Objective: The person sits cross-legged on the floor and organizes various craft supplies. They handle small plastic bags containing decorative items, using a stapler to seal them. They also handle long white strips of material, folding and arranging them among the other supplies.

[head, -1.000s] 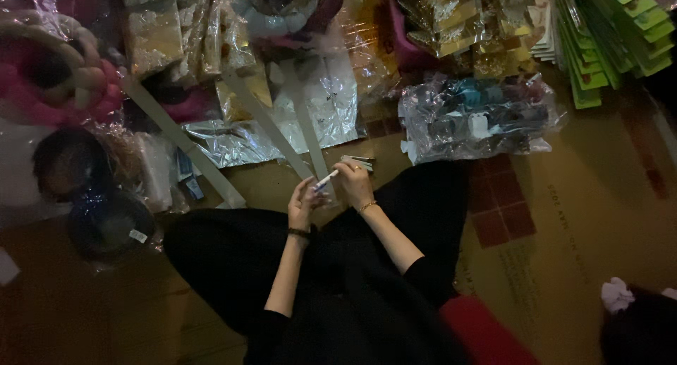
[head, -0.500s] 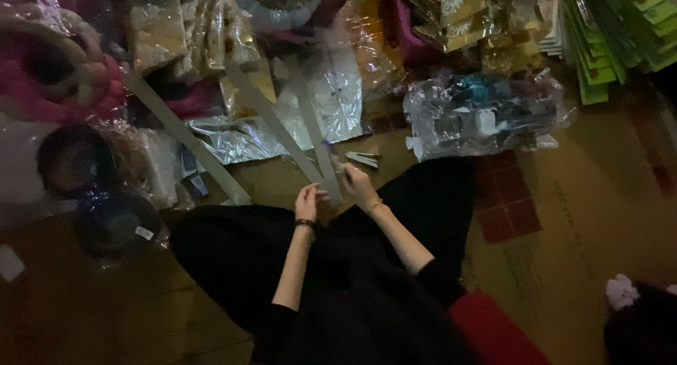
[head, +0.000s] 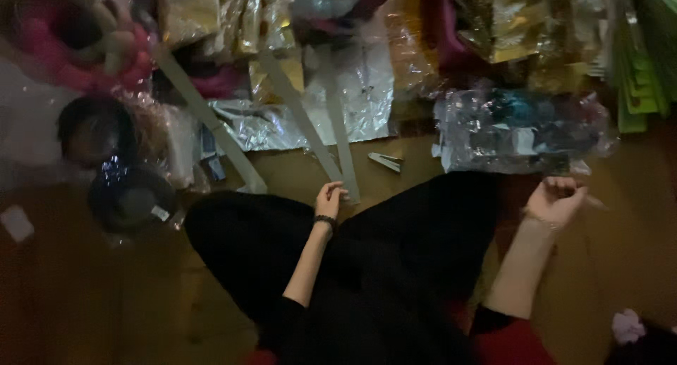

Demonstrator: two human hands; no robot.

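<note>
The person sits on the floor [head: 84,315] in black clothes, left hand [head: 330,198] curled loosely around the near ends of two long pale strips [head: 331,136] that run off toward 12 o'clock. Right hand [head: 557,199] is way out at 3 o'clock, fingers closed into a fist, pinching something thin and blurry, just below a clear plastic bag [head: 518,129]. A small stapler-like thing [head: 386,162] lies between the hands.

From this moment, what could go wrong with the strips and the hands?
1. The left hand pins the near ends of two long grey strips; a tug might crease them or drag the crinkled foil sheet they lie across.
2. The right hand is out beside the clear plastic bag and may knock it.
3. The dim, blurred view makes the grip hard to judge.
</note>
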